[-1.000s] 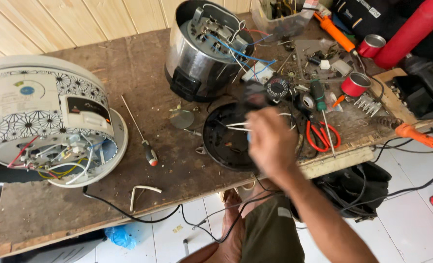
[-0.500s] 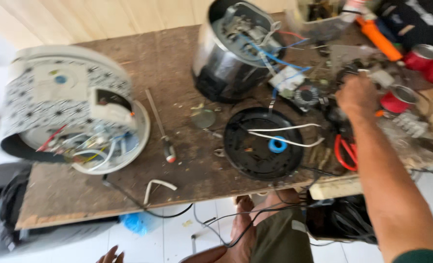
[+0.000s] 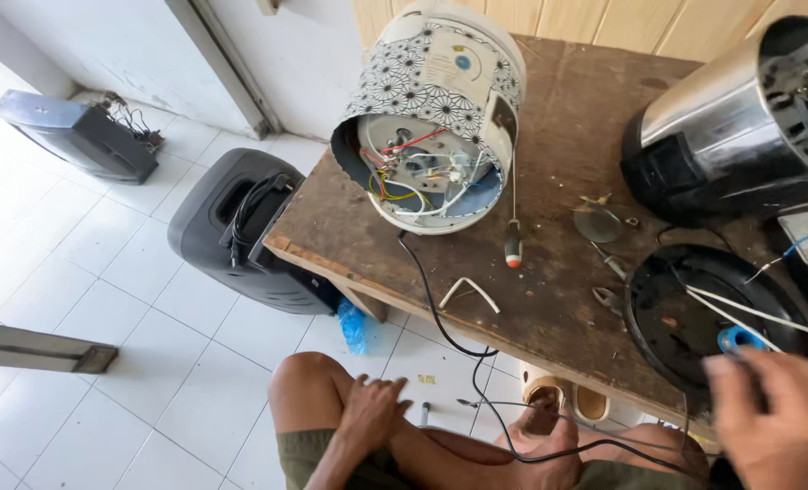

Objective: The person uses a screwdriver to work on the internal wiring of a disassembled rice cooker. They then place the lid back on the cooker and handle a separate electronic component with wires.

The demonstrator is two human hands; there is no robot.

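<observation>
Head view: right hand is at the near right edge of the desk, fingers curled loosely right over the black round base plate, gripping nothing I can make out. The plate lies flat, white wires and a blue ring on it. Left hand rests open on the knee, below the desk.

left hand: palm down, fingers spread loosely, resting on own bare knee below the counter's near edge, holding nothing | right hand: blurred at the counter's near right corner, fingers curled; grip cannot be told | forearms bare
</observation>
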